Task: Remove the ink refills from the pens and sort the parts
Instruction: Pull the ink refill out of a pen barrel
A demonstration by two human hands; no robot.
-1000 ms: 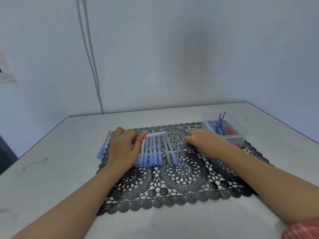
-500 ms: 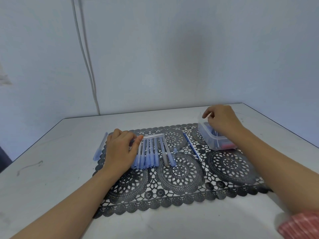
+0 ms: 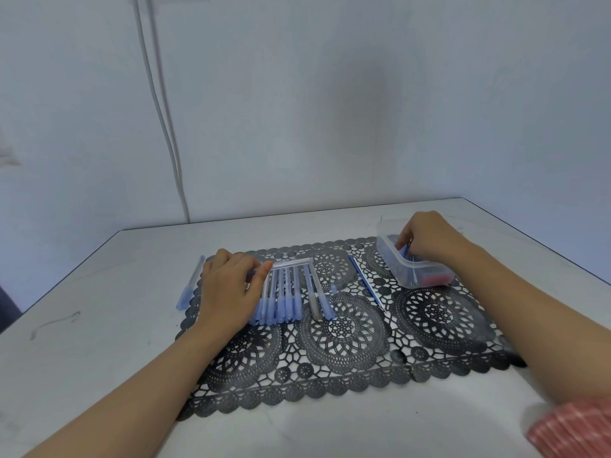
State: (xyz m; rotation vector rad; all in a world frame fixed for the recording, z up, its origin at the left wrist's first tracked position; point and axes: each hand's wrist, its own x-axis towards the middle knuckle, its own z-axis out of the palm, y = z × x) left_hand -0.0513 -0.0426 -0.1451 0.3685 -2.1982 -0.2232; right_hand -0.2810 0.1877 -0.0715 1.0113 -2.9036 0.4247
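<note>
A row of several blue pens (image 3: 281,299) lies side by side on the black lace mat (image 3: 344,338). A clear barrel (image 3: 294,262) lies across their far ends. My left hand (image 3: 228,285) rests on the left end of the row, thumb touching the clear barrel. Two more pens (image 3: 317,299) lie just right of the row. A single blue refill (image 3: 367,282) lies on the mat between the pens and a clear plastic box (image 3: 413,276). My right hand (image 3: 426,239) reaches into that box, fingertips down among blue and red parts. What they hold is hidden.
One blue pen (image 3: 188,285) lies off the mat on the grey table (image 3: 99,325), left of my left hand. A wall with a white cable (image 3: 158,110) stands behind the table. The table's right edge runs close behind the box.
My right hand went from the mat's middle to the box and now dips into it. The blue refill stayed on the mat. My left hand stayed on the pens.
</note>
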